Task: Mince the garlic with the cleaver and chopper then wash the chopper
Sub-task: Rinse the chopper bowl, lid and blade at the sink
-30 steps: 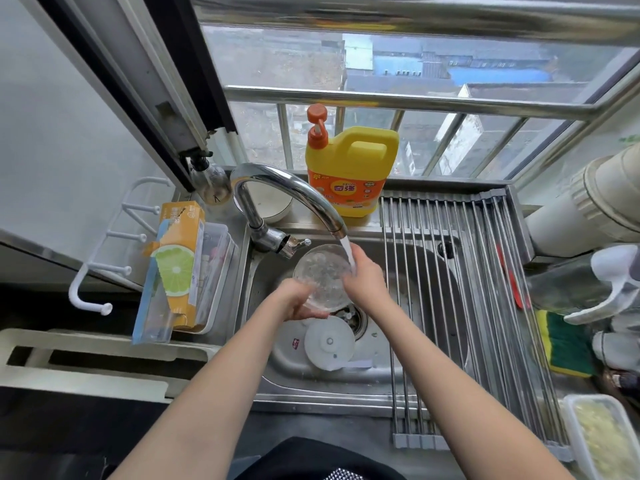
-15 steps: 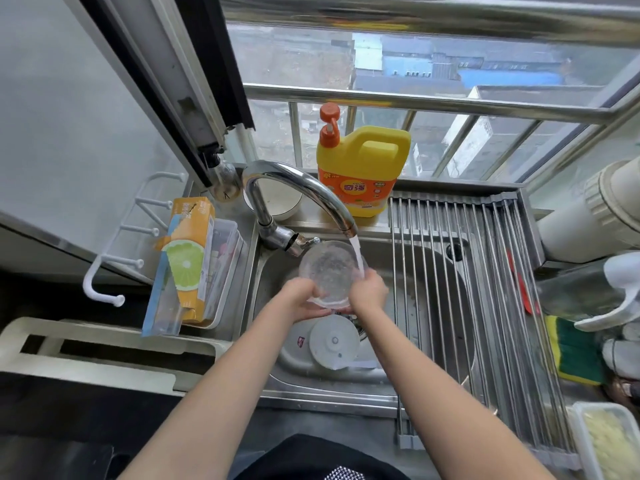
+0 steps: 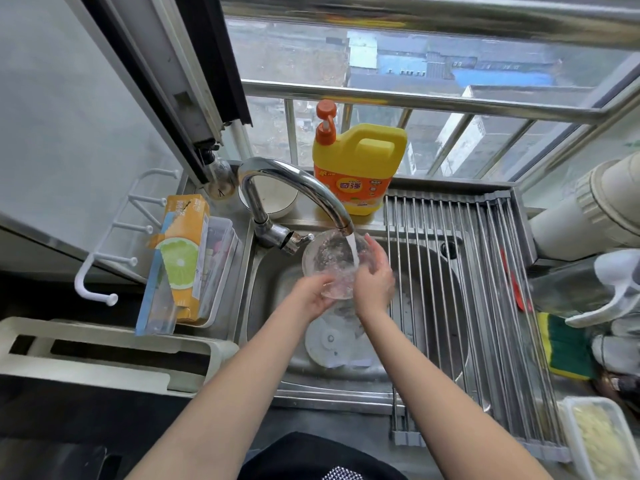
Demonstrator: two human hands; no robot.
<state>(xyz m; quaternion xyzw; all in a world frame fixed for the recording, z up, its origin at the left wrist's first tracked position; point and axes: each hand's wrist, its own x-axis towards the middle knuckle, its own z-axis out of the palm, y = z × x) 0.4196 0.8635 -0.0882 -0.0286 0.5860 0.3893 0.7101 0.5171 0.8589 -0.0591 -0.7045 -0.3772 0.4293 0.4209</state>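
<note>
The clear chopper bowl [image 3: 327,259] is held tilted under the running tap [image 3: 298,188], over the steel sink [image 3: 270,271]. Water falls into the bowl. My left hand [image 3: 311,296] grips its lower left rim. My right hand [image 3: 375,278] holds its right side, fingers curled round the edge. The white chopper lid [image 3: 329,341] lies on the sink floor below the hands. A clear tub of minced garlic [image 3: 599,441] stands at the lower right.
A yellow detergent jug [image 3: 356,168] stands behind the tap. A roll-up steel rack [image 3: 467,306] covers the sink's right half, with a red tool [image 3: 512,282] on it. A green-yellow sponge [image 3: 564,344] lies right. An orange box [image 3: 180,251] in a tray stands left.
The bowl and both hands rose slightly under the stream. My right hand slid up along the bowl's right rim. The camera tilted a little.
</note>
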